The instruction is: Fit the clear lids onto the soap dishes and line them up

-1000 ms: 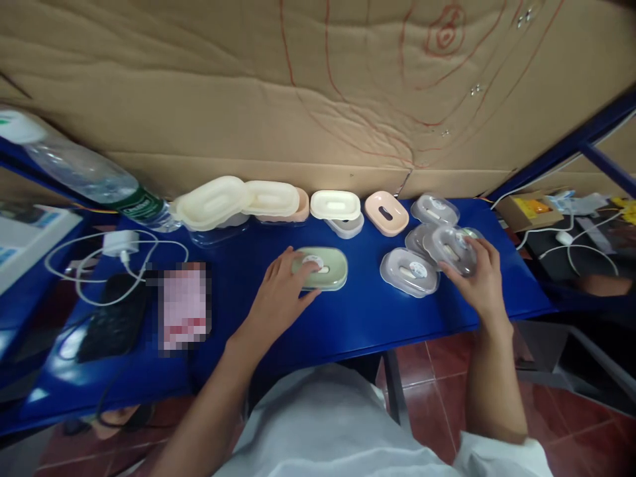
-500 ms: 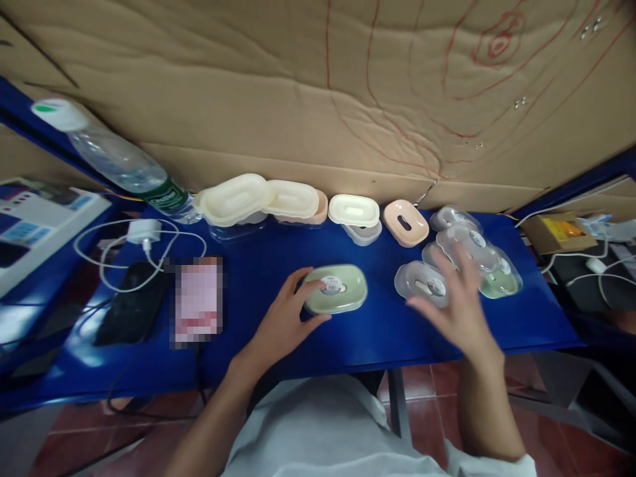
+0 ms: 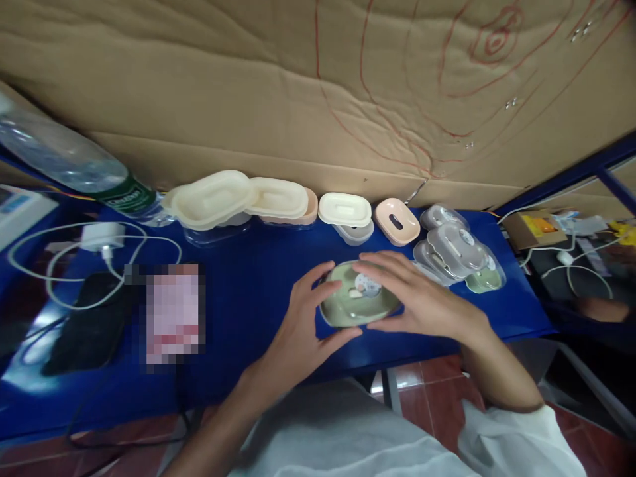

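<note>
A pale green oval soap box (image 3: 342, 310) with a clear cover and a round label is between my two hands, over the front middle of the table. My left hand (image 3: 303, 328) grips its left end, thumb at the near side and fingers over the far edge. My right hand (image 3: 424, 301) holds the right end the same way, its fingers partly covering the top. Just beyond my right hand lies a pile of grey soap boxes (image 3: 454, 248) with clear covers, and another green soap box (image 3: 484, 278) sits under its right side.
Along the cardboard wall (image 3: 238, 99) stand cream trays (image 3: 213, 199), a smaller cream tray (image 3: 344, 209) and a peach soap dish (image 3: 397, 222). At left are a plastic bottle (image 3: 99, 165), a white charger with cable (image 3: 102, 236), a dark phone-like slab (image 3: 87, 324) and a blurred-out pink item (image 3: 173, 311).
My right hand has come left from the grey boxes onto the green soap box. The box's label now lies right of its slot instead of left. The camera view has shifted.
</note>
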A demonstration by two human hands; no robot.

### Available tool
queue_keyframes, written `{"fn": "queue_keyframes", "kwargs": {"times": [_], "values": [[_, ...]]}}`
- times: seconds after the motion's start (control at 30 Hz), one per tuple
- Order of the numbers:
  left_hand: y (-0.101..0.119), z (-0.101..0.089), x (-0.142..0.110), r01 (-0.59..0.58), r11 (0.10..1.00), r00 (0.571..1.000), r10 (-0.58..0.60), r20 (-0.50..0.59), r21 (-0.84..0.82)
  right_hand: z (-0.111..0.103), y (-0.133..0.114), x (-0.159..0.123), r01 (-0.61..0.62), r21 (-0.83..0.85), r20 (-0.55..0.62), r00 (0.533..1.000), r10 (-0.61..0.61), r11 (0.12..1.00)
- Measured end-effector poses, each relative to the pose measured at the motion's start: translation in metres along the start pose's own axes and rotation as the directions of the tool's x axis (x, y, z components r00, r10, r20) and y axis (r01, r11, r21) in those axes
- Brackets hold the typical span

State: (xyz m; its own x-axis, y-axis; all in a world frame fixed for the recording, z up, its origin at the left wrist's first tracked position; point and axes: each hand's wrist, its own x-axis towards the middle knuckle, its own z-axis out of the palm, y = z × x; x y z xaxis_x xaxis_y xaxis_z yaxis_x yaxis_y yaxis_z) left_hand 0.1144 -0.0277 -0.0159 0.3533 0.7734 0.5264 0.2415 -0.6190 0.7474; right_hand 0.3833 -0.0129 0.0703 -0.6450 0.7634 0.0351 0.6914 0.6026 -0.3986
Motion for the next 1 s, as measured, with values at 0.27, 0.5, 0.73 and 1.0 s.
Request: {"fn": "queue_keyframes", "kwargs": {"times": [0.27, 0.5, 0.73, 1.0], "values": [[0.000, -0.018, -0.012, 0.062, 0.969, 0.996, -0.044, -0.079, 0.240, -0.101, 0.135, -0.039, -0.496, -0.096, -0.488, 0.779, 0.394, 0.863], [-0.029, -0.027, -0.084, 0.161, 0.862, 0.982, -0.186, 0.006, 0.481, -0.099, 0.249, -0.087, -0.789, 0.114, -0.430, 0.508, 0.746, 0.603], [-0.033, -0.019, -0.078, 0.008, 0.808, 0.982, -0.117, 0.146, 0.589, -0.071, 0.269, -0.082, -0.678, 0.141, -0.413, 0.622, 0.665, 0.721], [-0.033, -0.019, -0.074, -0.036, 0.790, 0.972, -0.115, 0.205, 0.612, -0.066, 0.263, -0.083, -0.645, 0.193, -0.408, 0.633, 0.658, 0.740]]}}
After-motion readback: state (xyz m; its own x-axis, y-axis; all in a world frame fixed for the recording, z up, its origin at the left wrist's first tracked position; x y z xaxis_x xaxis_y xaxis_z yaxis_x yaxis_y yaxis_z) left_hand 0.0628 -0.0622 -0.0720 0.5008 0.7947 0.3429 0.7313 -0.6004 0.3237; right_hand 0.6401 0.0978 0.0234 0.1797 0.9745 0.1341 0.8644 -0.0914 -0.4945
